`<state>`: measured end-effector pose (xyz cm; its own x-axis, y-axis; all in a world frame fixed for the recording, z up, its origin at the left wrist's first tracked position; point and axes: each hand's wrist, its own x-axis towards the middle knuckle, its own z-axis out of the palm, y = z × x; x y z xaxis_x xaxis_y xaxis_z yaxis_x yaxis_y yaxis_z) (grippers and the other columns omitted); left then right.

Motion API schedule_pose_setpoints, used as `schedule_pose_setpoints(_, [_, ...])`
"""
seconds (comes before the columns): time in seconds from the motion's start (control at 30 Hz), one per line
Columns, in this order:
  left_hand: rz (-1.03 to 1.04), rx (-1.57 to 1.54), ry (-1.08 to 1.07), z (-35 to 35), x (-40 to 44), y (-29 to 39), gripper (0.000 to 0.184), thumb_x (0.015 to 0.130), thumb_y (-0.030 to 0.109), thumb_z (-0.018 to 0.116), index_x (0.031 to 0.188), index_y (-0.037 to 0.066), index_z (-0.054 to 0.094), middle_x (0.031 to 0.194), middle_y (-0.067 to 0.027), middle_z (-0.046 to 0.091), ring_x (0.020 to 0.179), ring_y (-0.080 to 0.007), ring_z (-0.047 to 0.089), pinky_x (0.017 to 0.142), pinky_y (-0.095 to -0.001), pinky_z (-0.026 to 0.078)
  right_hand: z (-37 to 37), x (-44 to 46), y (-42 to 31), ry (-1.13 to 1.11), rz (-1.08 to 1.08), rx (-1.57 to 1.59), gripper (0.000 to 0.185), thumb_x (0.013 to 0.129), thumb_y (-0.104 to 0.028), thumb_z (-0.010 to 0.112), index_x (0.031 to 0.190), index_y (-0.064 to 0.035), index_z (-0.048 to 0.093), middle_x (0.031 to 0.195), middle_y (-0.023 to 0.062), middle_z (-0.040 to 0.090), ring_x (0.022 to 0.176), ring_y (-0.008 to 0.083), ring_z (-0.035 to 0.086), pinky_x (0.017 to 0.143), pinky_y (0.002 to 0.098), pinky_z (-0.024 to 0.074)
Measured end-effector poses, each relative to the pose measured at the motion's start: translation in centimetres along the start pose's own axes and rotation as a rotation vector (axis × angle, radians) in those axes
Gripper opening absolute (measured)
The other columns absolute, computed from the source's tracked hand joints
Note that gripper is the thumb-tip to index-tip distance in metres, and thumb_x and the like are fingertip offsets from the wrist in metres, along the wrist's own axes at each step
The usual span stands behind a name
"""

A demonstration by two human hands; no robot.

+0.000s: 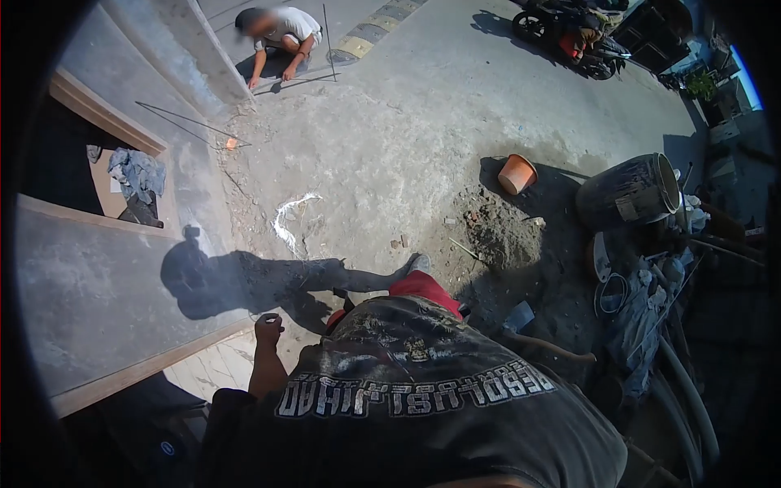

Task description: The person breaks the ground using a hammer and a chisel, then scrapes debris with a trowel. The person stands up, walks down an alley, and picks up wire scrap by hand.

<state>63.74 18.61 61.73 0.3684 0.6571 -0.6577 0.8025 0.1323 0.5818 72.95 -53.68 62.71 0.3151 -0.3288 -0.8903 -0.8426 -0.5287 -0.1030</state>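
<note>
My left hand [268, 327] is raised at the left of my body, close to the grey wall [106, 301] and above the pale tiled floor inside the doorway. Its fingers are curled in; whether anything small is between them I cannot make out. My right hand is out of view. Below me are my dark printed shirt [415, 374], red shorts [425, 286] and one grey shoe [420, 263]. My shadow falls across the ground and up the wall beside the hand.
An orange bucket [517, 175] stands by a sand pile [504, 232], near a tilted drum [626, 191]. Hoses and sheeting [639, 325] clutter the right. A co-worker [285, 37] crouches at the wall's far end. A motorcycle [569, 37] is parked beyond; a window opening [98, 163] holds cloth.
</note>
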Motion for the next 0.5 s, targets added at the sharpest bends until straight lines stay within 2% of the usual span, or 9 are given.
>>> schedule_pose_setpoints(0.1, [-0.159, -0.260, 0.113, 4.1, -1.9, -3.3, 0.019, 0.087, 0.013, 0.069, 0.102, 0.002, 0.067, 0.076, -0.0105, 0.067, 0.058, -0.0194, 0.067, 0.045, -0.0286, 0.049, -6.7, 5.0, -10.9, 0.020, 0.069, 0.098, 0.034, 0.097, -0.034, 0.055, 0.100, -0.0022, 0.064, 0.085, 0.0130, 0.066, 0.069, 0.0250, 0.065, 0.060, 0.0413, 0.0504])
schedule_pose_setpoints(0.2, [-0.180, -0.195, 0.065, 7.9, -4.2, -3.4, 0.021, 0.087, 0.012, 0.069, 0.104, 0.001, 0.066, 0.072, -0.0096, 0.066, 0.055, -0.0195, 0.066, 0.044, -0.0293, 0.048, -12.9, 10.0, -27.8, 0.194, 0.059, 0.235, 0.034, 0.098, -0.035, 0.055, 0.100, -0.0029, 0.065, 0.085, 0.0131, 0.066, 0.068, 0.0248, 0.065, 0.059, 0.0408, 0.0501])
schedule_pose_setpoints(0.23, [-0.255, -0.216, 0.073, 9.2, -4.3, -2.6, 0.019, 0.088, 0.010, 0.070, 0.104, 0.000, 0.065, 0.065, -0.0076, 0.062, 0.048, -0.0191, 0.061, 0.042, -0.0295, 0.046, -14.3, 13.3, -34.0, 0.250, -0.113, 0.134, 0.032, 0.099, -0.036, 0.055, 0.099, -0.0056, 0.063, 0.077, 0.0104, 0.063, 0.062, 0.0230, 0.061, 0.054, 0.0408, 0.0465])
schedule_pose_setpoints(0.27, [-0.279, -0.341, 0.066, 10.2, -5.0, -1.8, 0.018, 0.088, 0.009, 0.071, 0.102, 0.001, 0.065, 0.063, -0.0070, 0.060, 0.046, -0.0187, 0.058, 0.041, -0.0301, 0.044, -15.2, 14.0, -40.2, 0.316, -0.262, 0.287, 0.029, 0.098, -0.034, 0.056, 0.097, -0.0048, 0.061, 0.072, 0.0089, 0.061, 0.056, 0.0202, 0.057, 0.050, 0.0377, 0.0432])
schedule_pose_setpoints(0.33, [-0.337, -0.681, 0.055, 11.8, -5.5, -1.4, 0.016, 0.087, 0.009, 0.074, 0.098, 0.001, 0.065, 0.059, -0.0066, 0.056, 0.043, -0.0181, 0.051, 0.039, -0.0329, 0.039, -16.7, 11.4, -53.7, 0.073, -0.514, 0.290, 0.026, 0.097, -0.030, 0.058, 0.108, -0.0063, 0.058, 0.086, 0.0060, 0.061, 0.060, 0.0170, 0.057, 0.050, 0.0331, 0.0442])
schedule_pose_setpoints(0.37, [-0.287, -0.631, 0.061, 12.9, -4.0, -3.6, 0.012, 0.087, 0.002, 0.069, 0.098, 0.001, 0.064, 0.061, -0.0095, 0.057, 0.046, -0.0203, 0.053, 0.041, -0.0361, 0.040, -16.2, 11.3, -59.7, 0.052, -0.601, 0.282, 0.026, 0.097, -0.030, 0.058, 0.108, -0.0058, 0.058, 0.087, 0.0062, 0.061, 0.061, 0.0166, 0.058, 0.049, 0.0323, 0.0440])
schedule_pose_setpoints(0.4, [-0.387, -0.674, 0.012, 12.6, -2.9, -3.6, 0.015, 0.084, -0.006, 0.063, 0.097, 0.001, 0.064, 0.064, -0.0118, 0.057, 0.048, -0.0233, 0.053, 0.042, -0.0380, 0.041, -15.3, 11.4, -65.0, 0.032, -0.685, 0.282, 0.026, 0.096, -0.029, 0.058, 0.107, -0.0052, 0.058, 0.088, 0.0064, 0.061, 0.062, 0.0162, 0.059, 0.049, 0.0315, 0.0438])
schedule_pose_setpoints(0.43, [-0.357, -0.623, 0.016, 11.9, -3.5, 0.4, 0.021, 0.081, -0.010, 0.059, 0.097, 0.002, 0.064, 0.067, -0.0126, 0.057, 0.050, -0.0251, 0.054, 0.044, -0.0391, 0.043, -13.4, 12.1, -69.9, 0.060, -0.894, 0.292, 0.030, 0.095, -0.027, 0.059, 0.105, 0.0011, 0.061, 0.077, 0.0096, 0.065, 0.056, 0.0168, 0.059, 0.049, 0.0290, 0.0448])
schedule_pose_setpoints(0.5, [-0.442, -0.433, 0.066, 12.8, 1.4, 0.2, 0.014, 0.085, -0.002, 0.062, 0.098, 0.002, 0.066, 0.071, -0.0132, 0.062, 0.058, -0.0266, 0.060, 0.053, -0.0396, 0.048, -8.1, 8.8, -77.9, 0.122, -1.004, 0.255, 0.028, 0.093, -0.025, 0.060, 0.104, 0.0016, 0.063, 0.084, 0.0112, 0.068, 0.067, 0.0192, 0.066, 0.055, 0.0302, 0.0507])
